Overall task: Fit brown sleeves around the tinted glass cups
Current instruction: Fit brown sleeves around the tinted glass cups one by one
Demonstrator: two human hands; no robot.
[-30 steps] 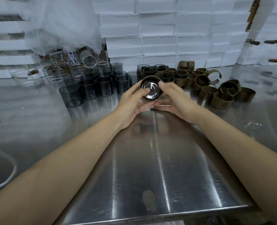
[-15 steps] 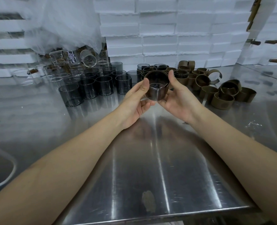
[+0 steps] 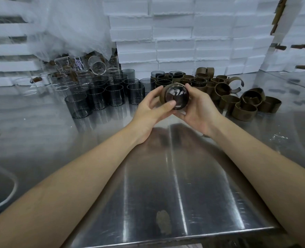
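Tabletop (image 3: 166,185): steel, ran from the lower edge of the frame up to mid-frame; nothing sat on the near part except a dull smudge.
Left hand (image 3: 150,109): centre of frame, just above the tabletop; its fingers (image 3: 169,104) were curled on the tinted cup, thumb across the near face.
Right hand (image 3: 199,109): touching the cup from the right, fingers wrapped under and over it. Both hands gripped the same piece.
Tinted cup (image 3: 176,95): held between both hands, clear of the tabletop, tipped so its round end faced the camera.
Brown sleeve (image 3: 163,98): showed as a band around the cup's left and top edge; how fully it was seated I couldn't tell, fingers hid part of it.
Change: half a second earlier the cup was upright, mouth up; it was then rolled over to face the camera, hands in about the same spot.
Meaning: probably a check or final push of the sleeve on this cup, so this piece looked nearly done.
Bare cups (image 3: 97,98): dark cluster left of centre, unsleeved, so plenty of work was left.
Loose sleeves (image 3: 244,107): pile right of centre, near the right hand.
Sleeved cups (image 3: 163,80): group just behind the hands.
Clear glasses (image 3: 96,66): upper left, jumbled.
Foam boxes (image 3: 175,33): white stack across the top of the frame.
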